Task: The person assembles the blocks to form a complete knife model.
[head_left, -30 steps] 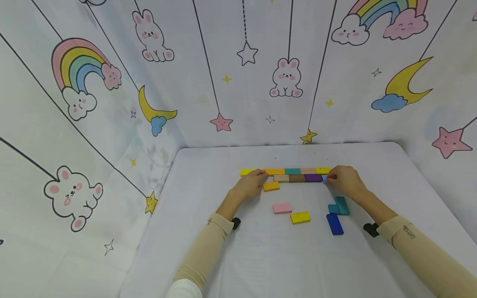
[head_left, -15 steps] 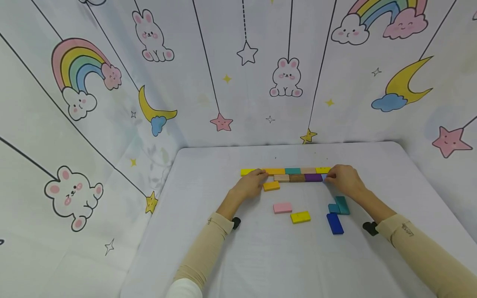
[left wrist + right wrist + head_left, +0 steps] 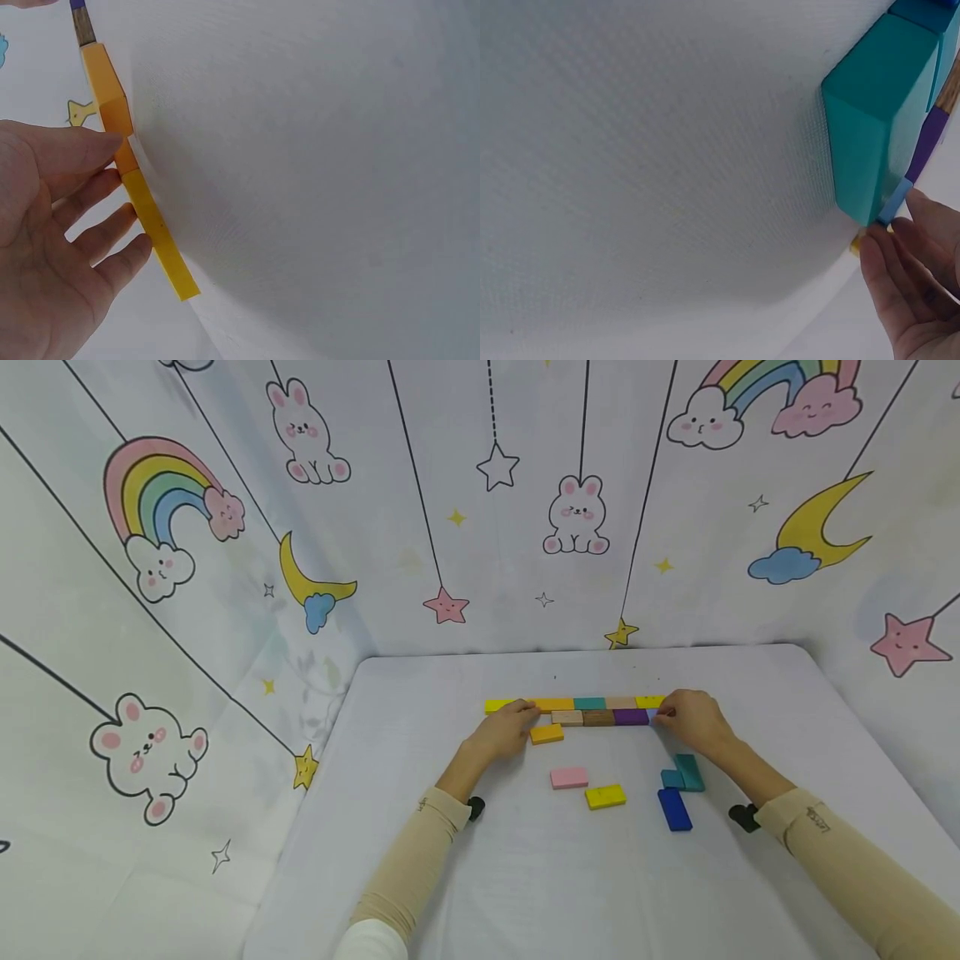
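A back row of flat blocks runs along the table, with yellow (image 3: 498, 705), orange (image 3: 555, 704), teal (image 3: 589, 703), beige (image 3: 620, 702) and yellow (image 3: 649, 702) pieces. In front of it lies a second row with tan (image 3: 567, 718), brown (image 3: 598, 718) and purple (image 3: 631, 717) blocks. My left hand (image 3: 508, 731) rests at the left end, its extended fingers touching the yellow and orange blocks in the left wrist view. At the right end my right hand (image 3: 697, 722) pinches a light blue block (image 3: 895, 201) beside the purple one; fingers partly hide it.
Nearer lie an orange block (image 3: 547, 734), a pink block (image 3: 568, 778) and a yellow block (image 3: 605, 797). Below the right hand are teal (image 3: 689, 773), small blue-green (image 3: 672, 779) and dark blue (image 3: 675, 810) blocks. A patterned cloth (image 3: 510, 568) rises behind the table.
The right hand has shifted very slightly at the light blue block. The left hand and the loose blocks look the same.
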{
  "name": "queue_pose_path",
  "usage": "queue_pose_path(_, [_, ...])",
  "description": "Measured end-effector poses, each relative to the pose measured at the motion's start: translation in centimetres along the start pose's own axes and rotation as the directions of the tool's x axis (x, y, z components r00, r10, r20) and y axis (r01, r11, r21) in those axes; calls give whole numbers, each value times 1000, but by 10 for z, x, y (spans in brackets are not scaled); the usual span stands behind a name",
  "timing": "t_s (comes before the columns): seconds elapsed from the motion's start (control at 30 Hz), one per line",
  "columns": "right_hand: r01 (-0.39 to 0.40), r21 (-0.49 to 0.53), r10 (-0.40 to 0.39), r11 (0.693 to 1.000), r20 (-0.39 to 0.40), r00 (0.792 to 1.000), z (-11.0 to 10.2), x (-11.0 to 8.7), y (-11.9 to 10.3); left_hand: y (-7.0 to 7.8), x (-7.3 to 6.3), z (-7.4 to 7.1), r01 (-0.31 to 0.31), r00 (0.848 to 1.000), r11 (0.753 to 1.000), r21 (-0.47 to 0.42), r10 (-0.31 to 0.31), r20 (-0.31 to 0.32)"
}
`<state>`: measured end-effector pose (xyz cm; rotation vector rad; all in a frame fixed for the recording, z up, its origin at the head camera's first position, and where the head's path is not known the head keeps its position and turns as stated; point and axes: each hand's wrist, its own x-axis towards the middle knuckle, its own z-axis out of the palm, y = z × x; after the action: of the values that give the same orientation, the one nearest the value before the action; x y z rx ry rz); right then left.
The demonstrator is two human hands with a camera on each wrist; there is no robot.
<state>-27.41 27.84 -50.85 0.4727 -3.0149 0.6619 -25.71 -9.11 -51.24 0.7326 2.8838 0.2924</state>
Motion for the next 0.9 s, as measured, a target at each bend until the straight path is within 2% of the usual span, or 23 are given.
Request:
queue_pose_path(0.4, [-6,52,6,999,-10,1000,-6,-7,0,2,-1,-4,3,1000,1000,-4,-3,9])
queue_pose_path(0.57, [-19,73,20,997,-13,1000,-14,-16,2,5,-2,-8,7,1000,1000,-27,-7,6])
queue_pose_path(0.73, [-63,87,60,994,31,998,-21,-29,2,5,-2,-6,22,1000,1000,-20,-21,9])
queue_pose_path(0.9, [-59,54,56,997,51,997,-26,-43,-1,6,-2,-5,25,1000,999,-25,-25,7])
